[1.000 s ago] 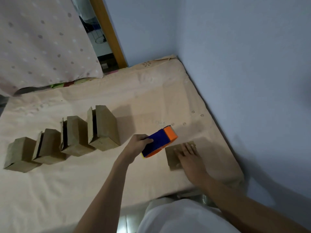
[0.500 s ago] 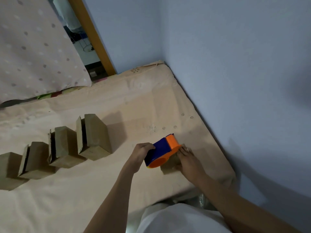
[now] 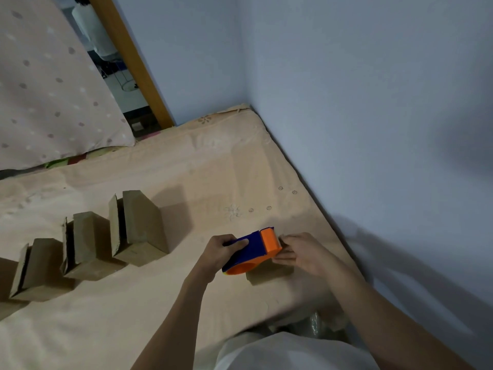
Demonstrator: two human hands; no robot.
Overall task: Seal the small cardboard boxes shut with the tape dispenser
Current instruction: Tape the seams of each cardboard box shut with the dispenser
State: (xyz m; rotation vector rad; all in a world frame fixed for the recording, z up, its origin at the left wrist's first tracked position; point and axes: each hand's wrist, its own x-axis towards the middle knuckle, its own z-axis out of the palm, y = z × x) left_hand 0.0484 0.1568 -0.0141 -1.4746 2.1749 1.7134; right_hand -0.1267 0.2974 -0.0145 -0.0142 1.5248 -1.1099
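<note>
Bed (image 3: 165, 311) w/ peach sheet in a blue-walled corner: left hand (image 3: 221, 252) grips tape dispenser (image 3: 253, 252) over small box (image 3: 269, 275), right hand (image 3: 301, 253) pinching at its toothed end, approx. three boxes (image 3: 138, 225) w/ flaps open left to seal.

- Small cardboard box (image 3: 269, 273) at lower centre: its top is mostly covered by the tape dispenser (image 3: 253, 252) and the right hand (image 3: 304, 253); only the near side shows.
- Right hand's fingertips (image 3: 282, 259) sit at the dispenser's orange end; possibly pinching tape there, too small to tell.
- Dispenser's handle hidden inside the left hand (image 3: 221, 251).
- Leftmost box (image 3: 5, 289) in the row cut off by the left frame edge.
- Both forearms run out at the bottom edge.
</note>
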